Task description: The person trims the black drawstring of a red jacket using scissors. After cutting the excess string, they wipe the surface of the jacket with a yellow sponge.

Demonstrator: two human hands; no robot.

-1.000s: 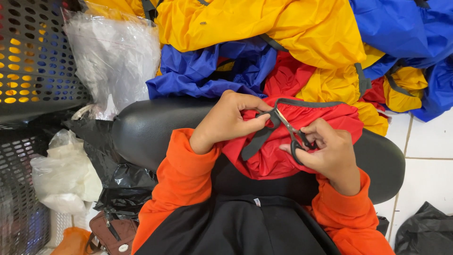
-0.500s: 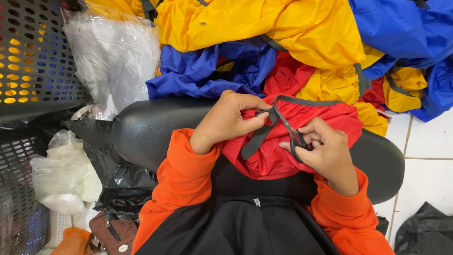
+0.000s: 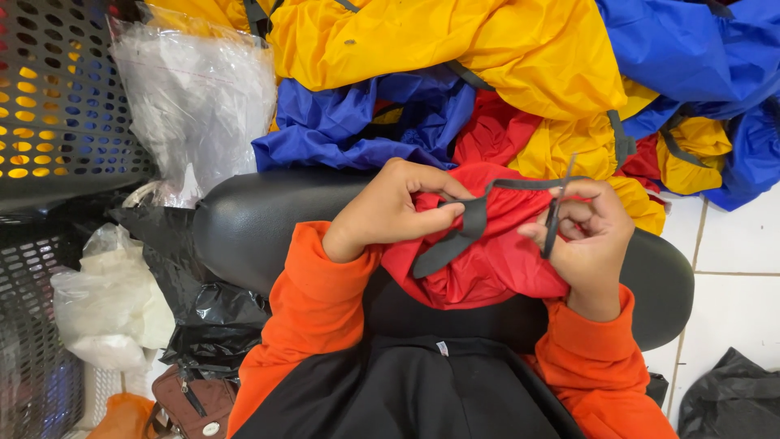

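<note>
A red fabric piece with a grey strap lies bunched on a black padded seat in front of me. My left hand pinches the red fabric and the strap between thumb and fingers. My right hand grips small dark scissors, held upright with the tips pointing up beside the strap's far run. Both arms wear orange sleeves.
Heaps of yellow, blue and red cloth lie beyond the seat. A clear plastic bag and black perforated baskets stand at left, with black and white bags and a brown pouch below. White floor tiles show at right.
The right hand has drawn the scissors away from the strap's middle, to the right, and turned them upright. The left hand keeps its pinch on the red fabric and strap.
</note>
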